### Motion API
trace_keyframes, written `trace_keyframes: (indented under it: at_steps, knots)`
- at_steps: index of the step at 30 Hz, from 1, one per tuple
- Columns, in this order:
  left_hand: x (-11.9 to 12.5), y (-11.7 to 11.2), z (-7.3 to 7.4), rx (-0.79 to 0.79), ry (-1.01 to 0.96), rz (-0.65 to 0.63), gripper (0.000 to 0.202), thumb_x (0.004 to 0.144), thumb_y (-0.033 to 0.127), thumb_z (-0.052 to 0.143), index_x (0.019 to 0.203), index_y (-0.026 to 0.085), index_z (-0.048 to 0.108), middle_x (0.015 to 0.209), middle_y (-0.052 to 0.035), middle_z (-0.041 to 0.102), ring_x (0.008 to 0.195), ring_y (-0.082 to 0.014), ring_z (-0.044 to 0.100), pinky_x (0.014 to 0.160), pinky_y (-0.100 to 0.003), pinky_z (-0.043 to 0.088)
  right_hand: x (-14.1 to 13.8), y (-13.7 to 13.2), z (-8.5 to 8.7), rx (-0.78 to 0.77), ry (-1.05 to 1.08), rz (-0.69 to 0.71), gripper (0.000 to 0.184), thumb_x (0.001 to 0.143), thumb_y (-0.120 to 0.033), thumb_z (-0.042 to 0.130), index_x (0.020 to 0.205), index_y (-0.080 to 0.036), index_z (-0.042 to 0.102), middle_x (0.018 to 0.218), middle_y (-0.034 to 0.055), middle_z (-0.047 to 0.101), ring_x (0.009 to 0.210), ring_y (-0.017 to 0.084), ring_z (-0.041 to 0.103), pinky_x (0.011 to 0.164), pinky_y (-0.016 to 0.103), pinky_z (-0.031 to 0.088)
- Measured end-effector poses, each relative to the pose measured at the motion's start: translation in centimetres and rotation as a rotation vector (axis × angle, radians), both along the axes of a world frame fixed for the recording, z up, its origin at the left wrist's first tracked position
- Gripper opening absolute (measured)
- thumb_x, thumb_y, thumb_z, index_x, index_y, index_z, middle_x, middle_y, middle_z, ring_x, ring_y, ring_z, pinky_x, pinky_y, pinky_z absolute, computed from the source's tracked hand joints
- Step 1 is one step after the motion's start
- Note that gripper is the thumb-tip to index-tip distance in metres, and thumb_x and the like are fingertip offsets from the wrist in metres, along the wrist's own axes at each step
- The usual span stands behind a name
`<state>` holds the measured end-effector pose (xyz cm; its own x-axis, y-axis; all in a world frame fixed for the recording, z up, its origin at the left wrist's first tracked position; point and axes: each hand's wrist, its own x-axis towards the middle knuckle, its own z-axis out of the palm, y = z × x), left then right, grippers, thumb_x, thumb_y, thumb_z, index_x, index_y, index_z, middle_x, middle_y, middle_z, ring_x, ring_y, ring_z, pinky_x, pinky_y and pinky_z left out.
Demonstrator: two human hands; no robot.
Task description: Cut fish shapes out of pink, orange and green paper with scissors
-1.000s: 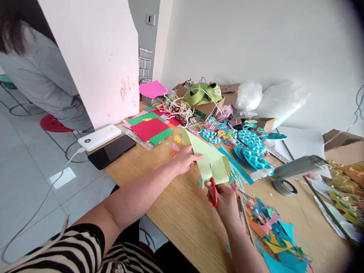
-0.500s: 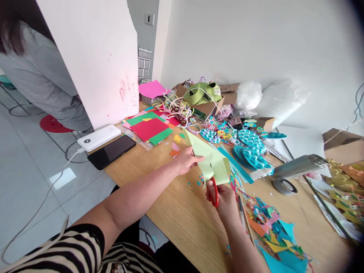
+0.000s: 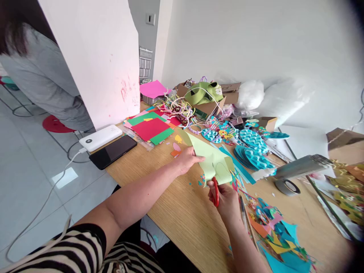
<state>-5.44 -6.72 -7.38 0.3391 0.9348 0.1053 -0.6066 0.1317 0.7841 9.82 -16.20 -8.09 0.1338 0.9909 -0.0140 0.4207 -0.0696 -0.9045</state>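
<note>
My left hand (image 3: 188,160) pinches the left edge of a light green sheet of paper (image 3: 209,155), holding it above the table. A curved pencil line shows on the sheet's right part, and its right edge curls over. In my right hand (image 3: 226,198) is a pair of scissors (image 3: 216,192) with red handles. The blades are at the paper's near edge, mostly hidden by the paper, where a cut opens into the sheet. Small paper cut-outs, one a yellow piece (image 3: 178,138), lie to the left of the sheet.
Stacked coloured paper (image 3: 150,129), a black phone (image 3: 113,151) and a white power bank (image 3: 100,138) lie left. Blue wavy paper discs (image 3: 250,155), a steel flask (image 3: 304,167), a tape roll (image 3: 287,186) and paper scraps (image 3: 274,235) lie right. A person (image 3: 42,72) sits beyond the white partition.
The paper's right side has shifted slightly and curls over more. Both hands keep their holds, and the view has moved slightly.
</note>
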Motion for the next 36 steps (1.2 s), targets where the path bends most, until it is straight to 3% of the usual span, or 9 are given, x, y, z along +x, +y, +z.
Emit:
trace_keyframes:
  at_steps: [8, 18, 33, 36]
  knots:
    - [-0.3, -0.08, 0.43, -0.109, 0.002, 0.013, 0.04, 0.059, 0.041, 0.084, 0.085, 0.016, 0.066, 0.09, -0.0057, 0.07, 0.095, -0.0217, 0.064, 0.086, -0.034, 0.045, 0.15, -0.13, 0.23, -0.005, -0.044, 0.033, 0.058, 0.064, -0.073, 0.064, 0.057, -0.015, 0.058, 0.046, 0.0024, 0.054, 0.04, 0.013, 0.045, 0.039, 0.023, 0.033]
    - [-0.26, -0.32, 0.86, -0.147, -0.186, 0.006, 0.038, 0.057, 0.032, 0.085, 0.085, 0.014, 0.069, 0.088, -0.0078, 0.073, 0.096, -0.0248, 0.067, 0.087, -0.035, 0.049, -0.13, -0.22, 0.32, -0.042, -0.044, 0.041, 0.061, 0.062, -0.075, 0.064, 0.057, -0.015, 0.058, 0.048, 0.0037, 0.054, 0.042, 0.013, 0.046, 0.041, 0.024, 0.033]
    - [-0.36, -0.49, 0.84, -0.127, -0.148, -0.001, 0.035, 0.058, 0.031, 0.085, 0.084, 0.013, 0.069, 0.084, -0.0074, 0.073, 0.093, -0.0245, 0.068, 0.087, -0.035, 0.05, -0.22, -0.33, 0.52, -0.051, -0.063, 0.047, 0.061, 0.063, -0.076, 0.062, 0.054, -0.016, 0.055, 0.047, 0.0035, 0.053, 0.041, 0.013, 0.044, 0.041, 0.025, 0.032]
    - [-0.4, -0.28, 0.74, -0.145, -0.15, 0.009, 0.031, 0.06, 0.026, 0.084, 0.084, 0.013, 0.068, 0.086, -0.0077, 0.073, 0.092, -0.0241, 0.069, 0.088, -0.035, 0.049, 0.18, -0.12, 0.65, -0.086, -0.045, 0.126, 0.059, 0.066, -0.074, 0.062, 0.056, -0.016, 0.055, 0.049, 0.0036, 0.054, 0.043, 0.013, 0.045, 0.042, 0.025, 0.033]
